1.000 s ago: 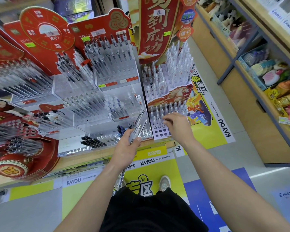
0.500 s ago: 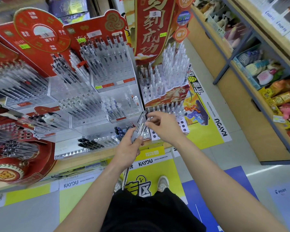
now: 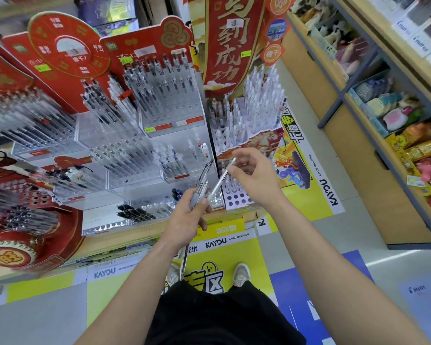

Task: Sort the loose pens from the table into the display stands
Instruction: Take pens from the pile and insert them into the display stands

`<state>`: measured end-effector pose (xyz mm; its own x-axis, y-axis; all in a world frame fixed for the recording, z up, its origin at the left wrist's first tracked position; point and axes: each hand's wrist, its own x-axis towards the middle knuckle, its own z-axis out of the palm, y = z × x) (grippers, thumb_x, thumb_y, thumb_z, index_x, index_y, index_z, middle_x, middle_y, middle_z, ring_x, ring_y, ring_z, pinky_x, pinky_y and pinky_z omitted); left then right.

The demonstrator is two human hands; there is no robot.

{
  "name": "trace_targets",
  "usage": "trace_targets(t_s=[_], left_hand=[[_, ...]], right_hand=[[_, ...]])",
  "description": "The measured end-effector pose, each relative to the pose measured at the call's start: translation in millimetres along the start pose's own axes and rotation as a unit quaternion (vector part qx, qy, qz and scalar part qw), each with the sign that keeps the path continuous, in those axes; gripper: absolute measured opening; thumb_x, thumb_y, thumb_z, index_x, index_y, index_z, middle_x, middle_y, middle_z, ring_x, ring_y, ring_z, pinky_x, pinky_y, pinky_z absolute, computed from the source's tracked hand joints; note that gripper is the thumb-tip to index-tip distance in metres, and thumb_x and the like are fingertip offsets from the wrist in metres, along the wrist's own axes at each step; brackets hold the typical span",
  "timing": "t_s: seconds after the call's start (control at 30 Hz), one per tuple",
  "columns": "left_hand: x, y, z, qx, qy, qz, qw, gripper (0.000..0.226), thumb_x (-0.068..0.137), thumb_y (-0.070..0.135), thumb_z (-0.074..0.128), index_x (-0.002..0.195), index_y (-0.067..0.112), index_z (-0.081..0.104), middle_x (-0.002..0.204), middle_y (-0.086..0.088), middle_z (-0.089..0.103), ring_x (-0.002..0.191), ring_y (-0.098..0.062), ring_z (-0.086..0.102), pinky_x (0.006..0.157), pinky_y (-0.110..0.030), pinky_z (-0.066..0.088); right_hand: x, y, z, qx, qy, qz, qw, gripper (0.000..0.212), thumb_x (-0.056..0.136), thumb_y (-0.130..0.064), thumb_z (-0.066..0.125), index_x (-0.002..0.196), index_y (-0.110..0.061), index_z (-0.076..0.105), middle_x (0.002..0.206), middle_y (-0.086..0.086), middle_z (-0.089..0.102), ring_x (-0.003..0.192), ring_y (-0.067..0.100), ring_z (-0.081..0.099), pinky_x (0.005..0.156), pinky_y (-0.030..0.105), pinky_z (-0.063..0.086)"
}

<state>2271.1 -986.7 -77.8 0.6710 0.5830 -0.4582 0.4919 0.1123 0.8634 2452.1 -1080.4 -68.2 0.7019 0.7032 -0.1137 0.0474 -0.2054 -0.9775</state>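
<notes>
Pens already fill most of the clear display stands [image 3: 144,135] in front of you. The white holed stand [image 3: 237,200] just under your hands shows free holes in its front rows. Your left hand [image 3: 186,220] grips a bundle of pens [image 3: 203,180] above the table edge [image 3: 115,241]. Your right hand [image 3: 256,179] pinches one clear pen [image 3: 219,181] beside the bundle, seemingly separating it. Next, turn it upright and seat it in a free hole, minding the crowded standing pens behind.

A stationery shop: pen display stands [image 3: 169,103] with price labels, stocked shelves [image 3: 383,113].
</notes>
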Motion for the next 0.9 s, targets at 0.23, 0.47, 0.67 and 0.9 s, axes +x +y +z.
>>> trace_targets(t_s=[0.23, 0.47, 0.67, 0.9], left_hand=[[-1.4, -7.9, -6.0, -0.002, 0.011, -0.008, 1.000, 0.014, 0.108, 0.018, 0.047, 0.120, 0.017, 0.053, 0.092, -0.012, 0.061, 0.049, -0.014, 0.042, 0.041, -0.017, 0.034], [3.4, -14.3, 4.4, 0.016, 0.005, -0.026, 1.000, 0.031, 0.108, 0.020, 0.048, 0.139, 0.018, 0.046, 0.093, -0.008, 0.064, 0.051, -0.013, 0.042, 0.041, -0.017, 0.033], [2.9, -13.2, 7.1, 0.025, -0.003, -0.021, 0.999, 0.024, 0.108, 0.022, 0.048, 0.131, 0.024, 0.049, 0.092, -0.007, 0.064, 0.050, -0.011, 0.043, 0.042, -0.018, 0.033], [2.6, -10.6, 8.2, 0.024, -0.009, -0.021, 0.999, 0.016, 0.108, 0.024, 0.048, 0.116, 0.037, 0.051, 0.091, -0.002, 0.065, 0.052, -0.011, 0.043, 0.043, -0.019, 0.033]], right_hand=[[7.8, -4.3, -43.0, -0.076, 0.042, -0.033, 0.996, 0.016, 0.092, -0.012, 0.073, 0.105, -0.021, 0.071, 0.085, -0.007, 0.068, 0.074, 0.012, 0.067, 0.067, 0.022, 0.052], [9.4, 33.9, -52.3, -0.254, 0.013, -0.032, 0.967, 0.022, 0.092, -0.015, 0.073, 0.115, -0.014, 0.072, 0.101, 0.000, 0.068, 0.084, 0.015, 0.067, 0.085, 0.026, 0.055], [13.1, 56.0, -45.8, -0.265, 0.015, -0.007, 0.964, 0.025, 0.093, -0.014, 0.072, 0.118, -0.016, 0.071, 0.112, 0.007, 0.071, 0.095, 0.019, 0.067, 0.090, 0.035, 0.056], [11.9, 66.9, -37.3, -0.293, -0.023, -0.005, 0.956, 0.025, 0.091, -0.008, 0.073, 0.116, -0.011, 0.073, 0.107, 0.009, 0.071, 0.094, 0.023, 0.067, 0.091, 0.036, 0.055]])
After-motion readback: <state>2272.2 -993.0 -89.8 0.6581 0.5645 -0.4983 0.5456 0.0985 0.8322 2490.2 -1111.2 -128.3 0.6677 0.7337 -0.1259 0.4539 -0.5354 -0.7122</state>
